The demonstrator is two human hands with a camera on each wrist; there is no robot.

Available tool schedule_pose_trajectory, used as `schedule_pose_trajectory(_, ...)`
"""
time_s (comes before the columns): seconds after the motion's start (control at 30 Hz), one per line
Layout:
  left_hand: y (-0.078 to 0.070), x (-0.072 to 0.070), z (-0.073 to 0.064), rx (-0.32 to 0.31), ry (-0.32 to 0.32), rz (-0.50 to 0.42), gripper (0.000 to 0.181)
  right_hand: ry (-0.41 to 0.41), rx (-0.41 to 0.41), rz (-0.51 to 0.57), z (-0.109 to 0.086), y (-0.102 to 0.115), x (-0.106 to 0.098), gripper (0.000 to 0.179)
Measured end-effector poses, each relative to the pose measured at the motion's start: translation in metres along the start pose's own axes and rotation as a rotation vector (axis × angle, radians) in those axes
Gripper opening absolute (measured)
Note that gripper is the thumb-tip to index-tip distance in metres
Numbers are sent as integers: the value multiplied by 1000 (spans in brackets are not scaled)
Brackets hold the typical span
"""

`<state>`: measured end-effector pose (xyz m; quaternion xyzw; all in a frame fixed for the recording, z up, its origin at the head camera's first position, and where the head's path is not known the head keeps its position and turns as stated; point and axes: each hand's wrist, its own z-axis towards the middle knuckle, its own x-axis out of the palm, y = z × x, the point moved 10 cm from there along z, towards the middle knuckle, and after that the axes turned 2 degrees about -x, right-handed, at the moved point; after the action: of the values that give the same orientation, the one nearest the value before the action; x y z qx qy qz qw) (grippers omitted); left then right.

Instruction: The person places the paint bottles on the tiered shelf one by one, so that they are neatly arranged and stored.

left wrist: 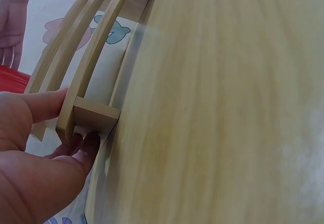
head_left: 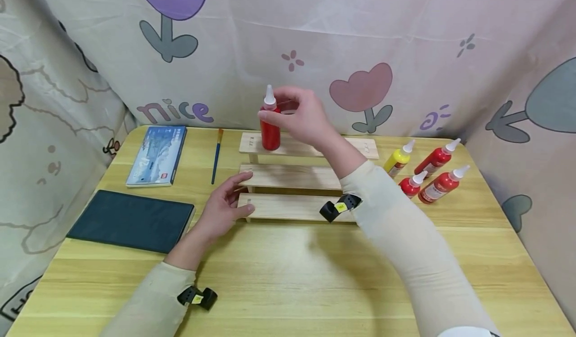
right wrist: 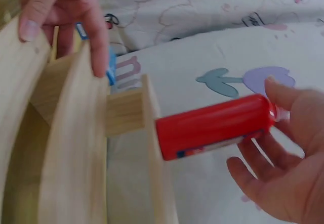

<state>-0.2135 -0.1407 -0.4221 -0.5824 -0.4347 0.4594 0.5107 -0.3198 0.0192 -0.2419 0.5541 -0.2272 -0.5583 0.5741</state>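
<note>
At far left on the table (head_left: 288, 277), the dark notebook (head_left: 130, 221) lies flat, with the blue book (head_left: 156, 156) behind it, near the back edge. The brush (head_left: 217, 157) lies to the right of the book, bristles toward the patterned cloth (head_left: 270, 37) hung behind. Next comes the left hand (head_left: 222, 204), clamped on the left end of the 3-step rack (head_left: 288, 177), thumb on the bottom step and index finger at the middle 1. On the rack's top step, toward its left end, the red-filled bottle (head_left: 271, 133) stands upright, base touching the wood. The right hand (head_left: 301, 114) pinches it near the neck between thumb and fingers, from the right. The right sleeve (head_left: 405, 247) and its black camera (head_left: 340, 207) stand in the way of the view, covering the right ends of the 2 lower steps and part of a small red bottle (head_left: 409, 187). Beside that bottle, right of the rack, stand the yellow bottle (head_left: 397, 161) and 2 larger red bottles (head_left: 435, 162), all white-tipped, grouped close.
</note>
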Motion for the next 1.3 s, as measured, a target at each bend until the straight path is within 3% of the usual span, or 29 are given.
schedule_pose_trajectory(0.1,-2,1,0,7,8,-3,71,87,-22,74,1,2,1,27)
schedule_pose_trajectory(0.2,-1,2,0,7,10,-2,71,103,-14,110,2,1,0,24)
schedule_pose_trajectory(0.33,-1,2,1,6,9,-5,71,35,7,108,5,-3,-4,20)
schedule_pose_trajectory(0.5,-1,3,2,10,10,-11,71,-103,59,73,8,-14,-9,29)
schedule_pose_trajectory(0.63,-1,2,2,12,5,-7,71,-168,14,22,8,-12,-9,36)
schedule_pose_trajectory(0.73,-1,3,3,15,7,-6,71,-164,-28,11,7,-9,-8,34)
schedule_pose_trajectory(1.0,-1,3,2,11,9,-8,71,-126,-34,-13,3,-9,-7,26)
schedule_pose_trajectory(1.3,-1,1,1,0,-2,-5,72,-173,-63,-3,4,-8,-5,24)
